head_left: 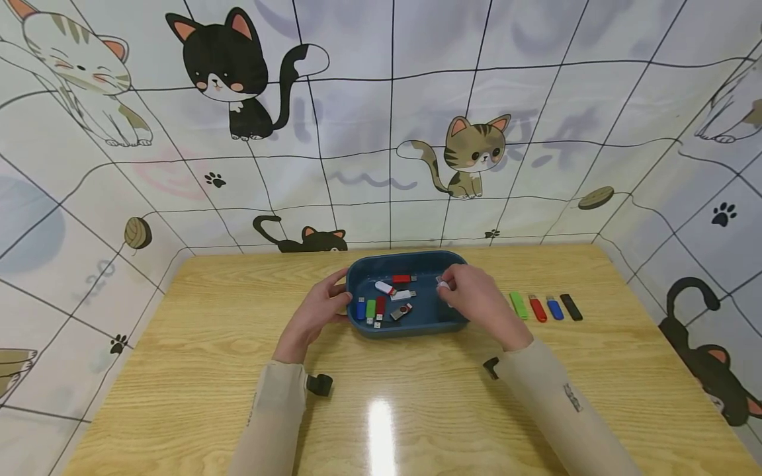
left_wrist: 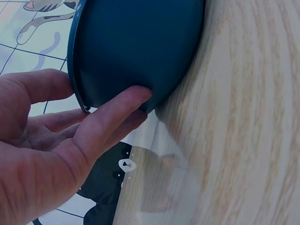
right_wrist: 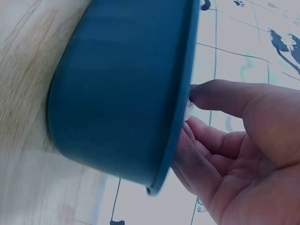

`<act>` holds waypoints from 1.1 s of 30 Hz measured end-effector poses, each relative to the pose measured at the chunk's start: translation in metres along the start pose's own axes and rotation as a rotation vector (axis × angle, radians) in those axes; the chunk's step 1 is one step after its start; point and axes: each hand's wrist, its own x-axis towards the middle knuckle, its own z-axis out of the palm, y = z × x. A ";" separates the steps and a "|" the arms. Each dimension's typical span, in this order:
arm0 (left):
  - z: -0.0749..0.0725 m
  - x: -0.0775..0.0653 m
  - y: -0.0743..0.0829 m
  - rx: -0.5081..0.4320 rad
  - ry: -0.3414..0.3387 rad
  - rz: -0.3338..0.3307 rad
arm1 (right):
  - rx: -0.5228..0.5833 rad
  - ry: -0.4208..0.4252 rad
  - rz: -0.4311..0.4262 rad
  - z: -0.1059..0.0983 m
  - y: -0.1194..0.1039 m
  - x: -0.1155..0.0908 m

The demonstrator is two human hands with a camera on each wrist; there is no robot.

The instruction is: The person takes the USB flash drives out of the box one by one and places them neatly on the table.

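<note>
A dark blue basin [head_left: 411,328] stands on the wooden table. At its left end my left hand [head_left: 318,307] grips the wall, thumb at the rim and fingers against the outside, as the left wrist view shows. My right hand [head_left: 476,297] is over the basin's right end, pinching a small white USB stick [right_wrist: 189,110] between thumb and fingers, which mostly cover it. Inside the basin's left half lie several USB sticks, among them a blue one [head_left: 360,309], a green one [head_left: 370,309], a red one [head_left: 401,279] and a silver swivel one [head_left: 401,312].
Right of the basin, a row on the table holds a green USB stick [head_left: 518,305], a red one [head_left: 538,309], a blue one [head_left: 555,308] and a black one [head_left: 571,307]. A cat-printed cloth [head_left: 357,132] encloses the back and sides of the table [head_left: 196,370].
</note>
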 end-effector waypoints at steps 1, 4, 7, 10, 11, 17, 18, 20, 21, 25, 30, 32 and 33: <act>0.000 0.000 0.000 -0.001 -0.001 0.001 | 0.004 0.009 -0.002 -0.002 0.000 -0.003; -0.001 0.000 0.000 -0.003 -0.010 0.008 | 0.003 0.042 -0.008 -0.006 0.003 -0.009; -0.001 0.000 0.000 -0.004 -0.011 0.008 | 0.008 0.061 -0.006 -0.011 0.006 -0.014; 0.000 0.000 0.001 0.001 -0.006 0.007 | 0.015 0.073 0.003 -0.016 0.010 -0.021; 0.000 0.000 0.001 0.002 -0.005 0.006 | 0.018 0.077 0.005 -0.018 0.012 -0.023; 0.001 0.000 0.001 -0.003 0.004 -0.003 | 0.028 0.094 0.016 -0.026 0.023 -0.037; 0.001 0.000 0.001 -0.006 0.006 -0.005 | 0.028 0.095 0.018 -0.026 0.025 -0.039; 0.000 0.000 0.001 -0.008 0.005 -0.002 | 0.028 0.096 0.020 -0.028 0.028 -0.042; 0.000 0.000 0.001 -0.008 0.002 0.002 | 0.027 0.097 0.025 -0.029 0.029 -0.044; 0.000 -0.001 0.002 -0.004 -0.003 0.009 | 0.022 0.107 0.047 -0.034 0.037 -0.052; 0.000 -0.001 0.002 0.000 0.000 0.009 | -0.005 0.141 0.060 -0.040 0.051 -0.063; 0.000 -0.001 0.002 0.000 0.000 0.009 | -0.016 0.152 0.064 -0.043 0.057 -0.066; 0.000 -0.001 0.002 0.000 0.000 0.008 | -0.020 0.156 0.067 -0.044 0.061 -0.068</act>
